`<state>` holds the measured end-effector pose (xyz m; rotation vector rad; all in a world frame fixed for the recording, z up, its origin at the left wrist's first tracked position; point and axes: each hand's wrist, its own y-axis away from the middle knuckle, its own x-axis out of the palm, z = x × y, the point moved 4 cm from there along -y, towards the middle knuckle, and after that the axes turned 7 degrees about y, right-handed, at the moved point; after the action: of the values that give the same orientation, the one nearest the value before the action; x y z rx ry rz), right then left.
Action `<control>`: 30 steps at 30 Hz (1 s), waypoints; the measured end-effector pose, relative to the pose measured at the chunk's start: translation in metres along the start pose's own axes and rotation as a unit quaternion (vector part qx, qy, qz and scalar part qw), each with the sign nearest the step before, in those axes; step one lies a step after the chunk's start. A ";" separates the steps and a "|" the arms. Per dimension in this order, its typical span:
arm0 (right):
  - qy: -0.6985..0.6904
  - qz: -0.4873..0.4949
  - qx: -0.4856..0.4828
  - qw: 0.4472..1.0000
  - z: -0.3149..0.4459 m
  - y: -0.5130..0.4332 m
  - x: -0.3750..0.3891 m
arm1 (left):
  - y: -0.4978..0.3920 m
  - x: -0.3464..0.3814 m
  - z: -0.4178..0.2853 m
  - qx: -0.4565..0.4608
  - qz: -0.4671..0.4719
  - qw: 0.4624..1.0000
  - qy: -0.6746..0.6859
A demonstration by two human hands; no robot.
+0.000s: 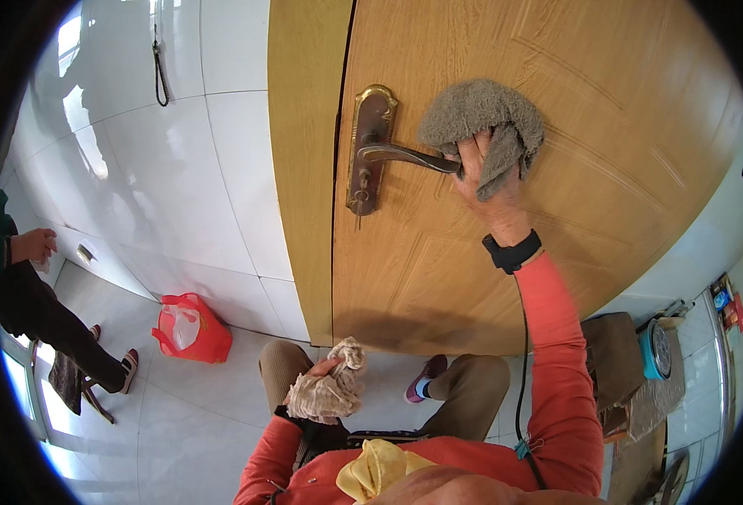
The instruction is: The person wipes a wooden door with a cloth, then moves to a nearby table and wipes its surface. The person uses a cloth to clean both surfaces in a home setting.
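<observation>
A grey-brown towelling cloth (482,107) is bunched in my right hand (482,173), which presses it against the wooden door (447,278). That hand is right beside the free end of the dark lever handle (415,158); whether it touches the lever is hard to tell. The handle sits on a brown lock plate with gilded ends (377,113), and a key (360,202) is in the lock below it. Down by my left knee, my left hand (326,367) grips a crumpled beige cloth (330,394), which covers most of the fingers.
A red bag (201,334) stands on the floor beside the tiled wall (156,183). Far left, another person (43,322) sits on a stool. Brown furniture (611,353) and a blue basin (652,350) are at right. A black cable (524,379) runs along my right arm.
</observation>
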<state>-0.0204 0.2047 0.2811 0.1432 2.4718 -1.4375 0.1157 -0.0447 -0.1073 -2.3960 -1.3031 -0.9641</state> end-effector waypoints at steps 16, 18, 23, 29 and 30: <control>0.013 0.023 0.076 0.997 0.048 0.033 0.018 | -0.018 -0.020 0.021 0.024 -0.087 0.996 -0.016; 0.017 -0.006 0.076 0.997 0.051 0.033 0.017 | -0.019 -0.010 0.013 -0.084 -0.110 0.984 0.116; 0.003 0.003 0.090 0.996 0.058 0.032 0.021 | -0.019 0.011 0.001 -0.191 -0.101 0.950 0.225; -0.086 0.096 0.042 0.991 0.072 0.073 0.044 | -0.022 0.009 0.004 -0.145 -0.105 0.968 0.176; -0.117 0.184 0.037 0.975 0.082 0.090 0.053 | -0.020 0.009 0.004 -0.144 -0.116 0.968 0.170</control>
<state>-0.0358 0.1761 0.1526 0.4001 2.0718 -1.3025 0.1044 -0.0252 -0.1062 -2.1631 -1.4074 -1.6512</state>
